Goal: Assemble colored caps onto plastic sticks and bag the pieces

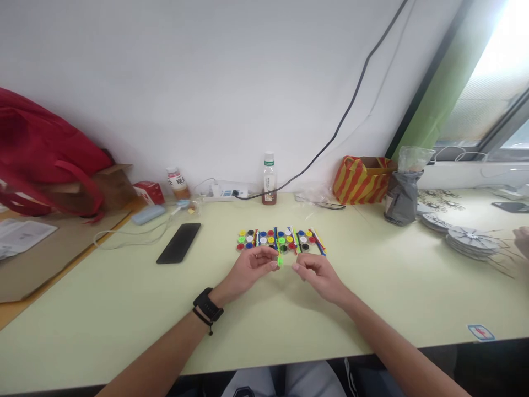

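My left hand (257, 263) pinches a small bright green piece (280, 261) between thumb and fingertips; its exact kind is too small to tell. A short gap to the right, my right hand (316, 271) has thumb and forefinger pressed together, and anything between them is too small to make out. Just beyond both hands lie rows of small round discs (252, 241) in red, blue, yellow, green, white and black. Thin coloured strips (317, 241) run between and beside the disc groups. My left hand partly covers the front of the rows.
A black phone (179, 243) lies to the left. At the wall stand a drink bottle (269, 182), a second bottle (177, 184) and a power strip (229, 191). A striped bag (363, 179), a grey bag (403, 197) and stacked grey discs (471, 241) are right, near another person's hand (521, 241).
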Demonstrator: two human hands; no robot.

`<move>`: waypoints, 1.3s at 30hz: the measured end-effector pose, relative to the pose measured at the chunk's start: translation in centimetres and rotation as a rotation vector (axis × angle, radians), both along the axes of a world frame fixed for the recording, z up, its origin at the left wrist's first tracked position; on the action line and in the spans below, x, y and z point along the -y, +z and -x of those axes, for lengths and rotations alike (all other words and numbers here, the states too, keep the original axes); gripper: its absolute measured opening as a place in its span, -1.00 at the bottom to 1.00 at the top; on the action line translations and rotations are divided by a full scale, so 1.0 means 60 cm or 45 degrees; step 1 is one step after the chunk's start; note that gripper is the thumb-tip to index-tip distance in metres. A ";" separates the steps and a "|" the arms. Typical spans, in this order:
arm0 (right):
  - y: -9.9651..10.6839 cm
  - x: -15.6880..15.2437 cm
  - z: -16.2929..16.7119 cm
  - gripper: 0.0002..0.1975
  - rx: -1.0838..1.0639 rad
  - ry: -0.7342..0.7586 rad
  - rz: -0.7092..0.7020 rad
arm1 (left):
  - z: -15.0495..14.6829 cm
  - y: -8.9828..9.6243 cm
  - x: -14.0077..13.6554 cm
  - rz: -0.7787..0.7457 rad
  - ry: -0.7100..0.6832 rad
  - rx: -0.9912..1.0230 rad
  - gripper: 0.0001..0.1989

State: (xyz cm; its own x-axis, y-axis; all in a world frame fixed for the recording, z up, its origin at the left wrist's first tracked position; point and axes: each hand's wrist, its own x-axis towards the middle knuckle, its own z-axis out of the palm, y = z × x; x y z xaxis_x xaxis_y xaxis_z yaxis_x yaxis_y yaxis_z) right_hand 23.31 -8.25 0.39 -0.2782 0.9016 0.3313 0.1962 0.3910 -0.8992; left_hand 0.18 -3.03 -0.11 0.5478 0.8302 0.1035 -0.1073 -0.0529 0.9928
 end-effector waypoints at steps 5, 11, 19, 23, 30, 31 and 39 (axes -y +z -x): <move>-0.007 0.001 0.012 -0.84 0.010 -0.042 0.035 | -0.001 0.000 0.003 0.017 -0.032 -0.033 -0.70; -0.016 0.002 0.015 -0.89 0.081 -0.039 -0.017 | -0.005 -0.005 0.004 0.051 -0.079 -0.013 -0.67; -0.020 0.003 0.012 -0.53 -0.072 -0.179 -0.054 | -0.003 0.001 0.003 0.056 -0.054 -0.001 -0.68; -0.009 0.004 0.008 -0.58 0.073 -0.033 0.005 | -0.003 -0.003 0.001 0.019 -0.014 0.012 -0.69; -0.004 0.004 0.013 -0.76 -0.008 -0.082 0.051 | -0.003 -0.007 0.002 0.043 -0.044 -0.012 -0.69; -0.005 0.004 0.015 -0.80 -0.012 -0.072 0.059 | -0.003 -0.007 0.003 0.046 -0.055 -0.012 -0.69; -0.024 0.003 0.015 -0.68 0.048 -0.025 -0.020 | -0.005 -0.003 0.005 0.046 -0.090 -0.012 -0.70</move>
State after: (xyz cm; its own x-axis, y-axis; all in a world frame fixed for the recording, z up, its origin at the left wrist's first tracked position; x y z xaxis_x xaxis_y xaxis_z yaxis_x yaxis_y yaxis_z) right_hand 22.40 -8.45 -1.03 -0.2728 0.9018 0.3350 0.2377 0.4007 -0.8849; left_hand 0.49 -3.31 -0.27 0.6060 0.7925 0.0685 -0.1004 -0.0093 0.9949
